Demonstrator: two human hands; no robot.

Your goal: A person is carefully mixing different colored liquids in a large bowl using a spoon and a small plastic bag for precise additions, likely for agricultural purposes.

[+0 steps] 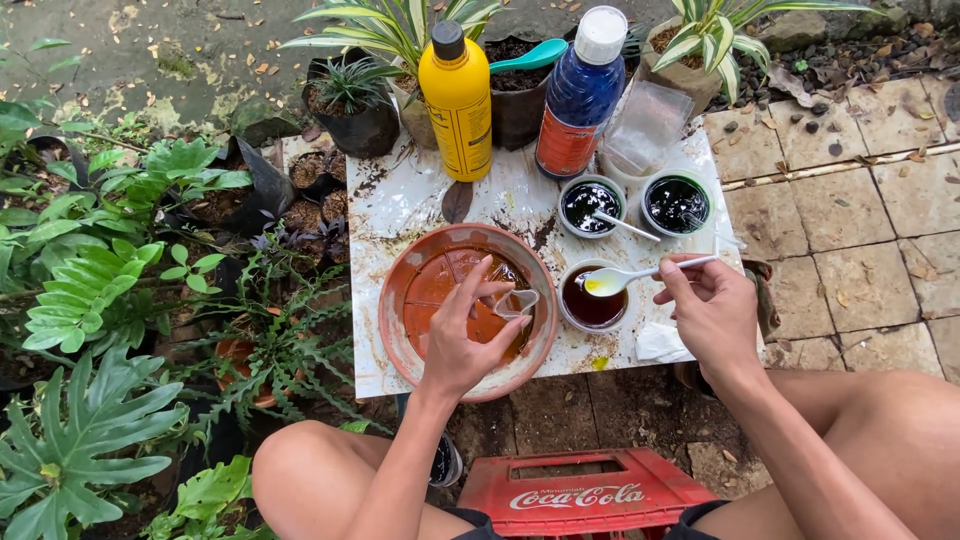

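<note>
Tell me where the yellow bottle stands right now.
In the head view, the yellow bottle stands upright at the table's far edge, left of the blue bottle, behind the terracotta dish.

Yellow bottle (457, 100), blue bottle (580, 95), terracotta bowl (400, 300), red crate (580, 490).

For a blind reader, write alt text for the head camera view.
Left hand holds a small clear cup over a terracotta saucer; right hand holds a white spoon above a cup of brown liquid.
</note>
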